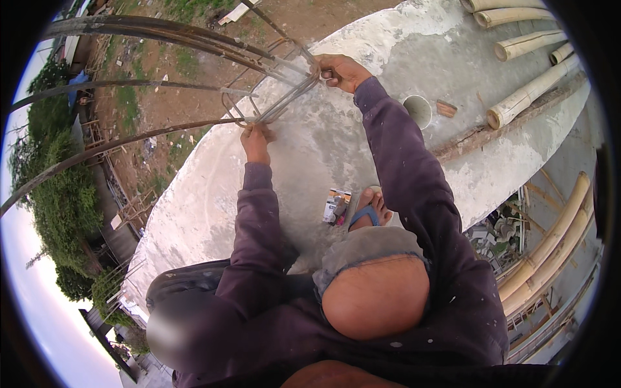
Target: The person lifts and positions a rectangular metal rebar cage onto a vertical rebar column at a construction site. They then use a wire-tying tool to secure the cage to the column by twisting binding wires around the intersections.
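A bundle of bent steel rebar stirrups (288, 98) hangs around the ends of long rusty rebars (174, 32) that come in from the left. My left hand (257, 141) is closed around the near corner of the stirrups, beside the end of one bar. At their far corner, my right hand (344, 72) has its fingers curled against the steel; the thumb side touches the bundle. Whether a thin wire is also in these fingers cannot be made out. Both hands are above the edge of a pale concrete slab (194, 187).
A white pipe opening (418, 112) and a brick piece (446, 108) are right of my right forearm. Bamboo poles (533, 92) lie at the right, by a wooden plank (466, 143). A small printed packet (337, 205) rests near my sandalled foot (372, 210). Beyond the slab's left edge, the ground is far below.
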Demonstrator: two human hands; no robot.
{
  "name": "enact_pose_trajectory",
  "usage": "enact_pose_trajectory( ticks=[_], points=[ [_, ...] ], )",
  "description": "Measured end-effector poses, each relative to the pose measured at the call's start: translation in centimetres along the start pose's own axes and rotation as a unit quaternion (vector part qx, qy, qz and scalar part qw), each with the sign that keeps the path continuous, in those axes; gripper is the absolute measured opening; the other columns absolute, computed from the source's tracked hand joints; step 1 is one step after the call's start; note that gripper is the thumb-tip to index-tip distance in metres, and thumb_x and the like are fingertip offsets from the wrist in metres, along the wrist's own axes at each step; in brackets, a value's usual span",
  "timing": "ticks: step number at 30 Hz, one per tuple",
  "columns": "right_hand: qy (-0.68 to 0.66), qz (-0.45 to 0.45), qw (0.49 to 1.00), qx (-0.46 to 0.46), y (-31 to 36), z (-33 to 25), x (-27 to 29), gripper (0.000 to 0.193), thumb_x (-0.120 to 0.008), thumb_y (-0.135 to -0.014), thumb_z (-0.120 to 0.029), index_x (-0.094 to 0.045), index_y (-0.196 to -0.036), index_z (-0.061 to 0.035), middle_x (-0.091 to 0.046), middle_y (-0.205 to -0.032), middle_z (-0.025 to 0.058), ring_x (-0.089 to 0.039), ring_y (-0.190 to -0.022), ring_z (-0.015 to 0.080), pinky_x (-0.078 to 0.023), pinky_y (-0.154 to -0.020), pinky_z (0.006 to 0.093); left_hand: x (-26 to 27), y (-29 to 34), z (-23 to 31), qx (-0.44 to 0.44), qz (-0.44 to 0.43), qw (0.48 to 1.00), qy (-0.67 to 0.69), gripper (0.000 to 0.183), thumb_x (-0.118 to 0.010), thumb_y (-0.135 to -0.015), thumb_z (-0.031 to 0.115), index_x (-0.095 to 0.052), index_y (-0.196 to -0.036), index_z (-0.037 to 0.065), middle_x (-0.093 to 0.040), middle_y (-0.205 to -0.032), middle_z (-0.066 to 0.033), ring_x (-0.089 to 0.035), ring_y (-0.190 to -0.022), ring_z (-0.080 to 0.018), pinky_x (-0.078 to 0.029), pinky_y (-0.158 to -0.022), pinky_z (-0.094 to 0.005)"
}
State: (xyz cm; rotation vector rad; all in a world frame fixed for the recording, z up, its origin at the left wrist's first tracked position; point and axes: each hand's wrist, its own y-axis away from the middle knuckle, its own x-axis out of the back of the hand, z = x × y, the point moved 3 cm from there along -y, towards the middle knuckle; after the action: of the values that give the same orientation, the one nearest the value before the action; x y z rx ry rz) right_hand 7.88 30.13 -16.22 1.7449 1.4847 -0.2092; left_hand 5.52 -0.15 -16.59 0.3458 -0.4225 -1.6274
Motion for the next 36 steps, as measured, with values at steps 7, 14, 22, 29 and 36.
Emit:
enact_pose_trajectory(
  ticks=[7, 14, 22, 29, 36],
  points=[
    [-0.05, -0.013, 0.999, 0.004, 0.8, 0.0, -0.6, 0.015, -0.058, -0.093, -0.015, -0.068, -0.088, -0.0044, -0.065, -0.082, 0.0045, -0.041, -0.054, 0.0048, -0.027, -0.04, 0.0209, -0.2, 0.1, 0.8, -0.043, 0.002, 0.996, -0.075, 0.019, -0.058, -0.093, 0.018, -0.058, -0.083, 0.002, -0.052, -0.068, -0.0027, -0.055, -0.053, -0.0159, -0.051, -0.053, -0.0314],
    [0.009, 0.109, 0.994, -0.007, -0.1, -0.9, -1.0, 0.016, -0.063, -0.091, -0.016, -0.071, -0.085, -0.0036, -0.055, -0.066, -0.0025, -0.036, -0.05, 0.0052, -0.025, -0.04, 0.0223, -1.2, 0.9, 0.2, -0.082, 0.034, 0.995, 0.053, 0.025, -0.064, -0.096, 0.025, -0.06, -0.082, 0.004, -0.053, -0.066, -0.0013, -0.051, -0.052, -0.0118, -0.044, -0.049, -0.0269],
    [0.318, 0.104, 0.937, 0.103, -0.7, -3.3, -0.3, 0.019, -0.071, -0.077, -0.022, -0.074, -0.08, -0.0034, -0.069, -0.076, 0.0078, -0.054, -0.057, 0.0158, -0.043, -0.052, 0.0309, -0.3, 1.8, 1.7, -0.096, 0.059, 0.992, -0.065, 0.025, -0.06, -0.096, 0.021, -0.058, -0.078, 0.003, -0.053, -0.065, -0.0021, -0.05, -0.049, -0.0116, -0.043, -0.047, -0.0263],
    [0.424, 0.188, 0.878, 0.116, -1.3, -3.6, -0.7, 0.029, -0.07, -0.067, -0.029, -0.074, -0.078, -0.0022, -0.071, -0.078, 0.0165, -0.068, -0.074, 0.0297, -0.052, -0.071, 0.0372, -9.7, 7.7, -0.3, 0.014, -0.124, 0.992, 0.007, 0.035, -0.062, -0.095, 0.029, -0.06, -0.105, -0.004, -0.065, -0.086, -0.0135, -0.064, -0.063, -0.0193, -0.053, -0.058, -0.0307],
    [0.374, 0.149, 0.907, 0.123, -0.4, -3.8, -1.0, 0.027, -0.07, -0.067, -0.026, -0.074, -0.077, -0.0015, -0.071, -0.079, 0.0151, -0.067, -0.073, 0.026, -0.051, -0.067, 0.0358, -17.1, 5.7, 1.3, -0.045, -0.052, 0.972, 0.227, 0.049, -0.064, -0.096, 0.034, -0.054, -0.12, -0.007, -0.065, -0.103, -0.0176, -0.068, -0.079, -0.0256, -0.057, -0.07, -0.0337]
  ],
)
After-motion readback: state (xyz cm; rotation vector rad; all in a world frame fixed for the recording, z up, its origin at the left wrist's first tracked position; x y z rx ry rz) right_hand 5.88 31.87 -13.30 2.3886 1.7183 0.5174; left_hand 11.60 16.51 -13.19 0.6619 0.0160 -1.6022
